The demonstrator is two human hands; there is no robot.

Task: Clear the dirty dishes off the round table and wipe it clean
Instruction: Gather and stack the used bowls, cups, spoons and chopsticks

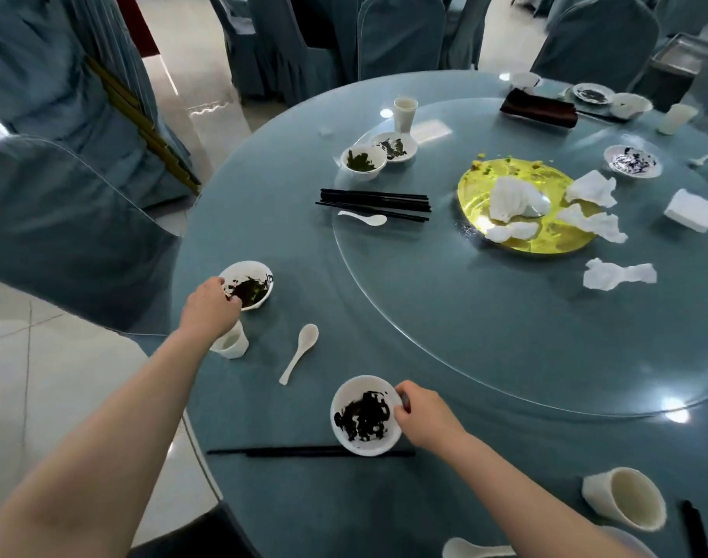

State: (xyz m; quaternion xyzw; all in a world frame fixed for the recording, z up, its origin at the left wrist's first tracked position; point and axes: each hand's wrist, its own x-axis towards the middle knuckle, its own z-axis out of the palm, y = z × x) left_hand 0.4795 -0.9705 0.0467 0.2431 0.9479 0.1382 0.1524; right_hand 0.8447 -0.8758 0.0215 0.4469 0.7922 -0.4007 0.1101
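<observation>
Dishes are spread over the round table [485, 457], so I judge clearing barely begun and wiping far off. My left hand [213, 306] pinches the near rim of the far bowl [249, 284], fingers curled over its edge. My right hand [425, 414] pinches the right rim of the near bowl [364, 414], which sits on black chopsticks [288, 451]. Next move: lift both level to keep residue inside, clearing the cup [231, 344] under my left wrist.
</observation>
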